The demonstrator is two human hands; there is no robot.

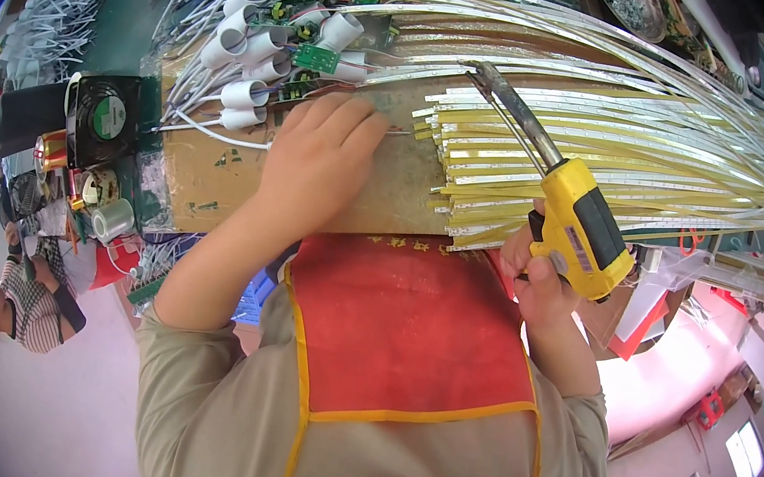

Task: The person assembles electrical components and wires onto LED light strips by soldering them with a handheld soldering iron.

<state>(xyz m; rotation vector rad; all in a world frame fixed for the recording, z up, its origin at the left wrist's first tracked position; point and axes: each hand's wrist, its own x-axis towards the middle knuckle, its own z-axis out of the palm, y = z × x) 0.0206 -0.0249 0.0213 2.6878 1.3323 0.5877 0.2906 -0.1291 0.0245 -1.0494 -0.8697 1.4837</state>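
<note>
My right hand [542, 272] is wrapped round the grip of a yellow and black soldering gun [583, 230], whose long metal tip points to the far left above the strips. My left hand [325, 155] is over the brown work board [207, 184] with its fingers curled down; what they pinch is hidden beneath them. Just left of that hand lie white plastic cylinders [242, 117] with white cables. Beyond it are small green circuit boards [316, 58] with thin wires. Right of it, a row of yellow-and-white LED strips [546, 144] lies side by side.
A black fan [103, 117] with a green hub stands at the left, near a solder spool [113, 219]. Bundled white cables [61, 13] lie far left. A metal dish [632, 7] sits at the back right. Another person [36, 296] is at the left.
</note>
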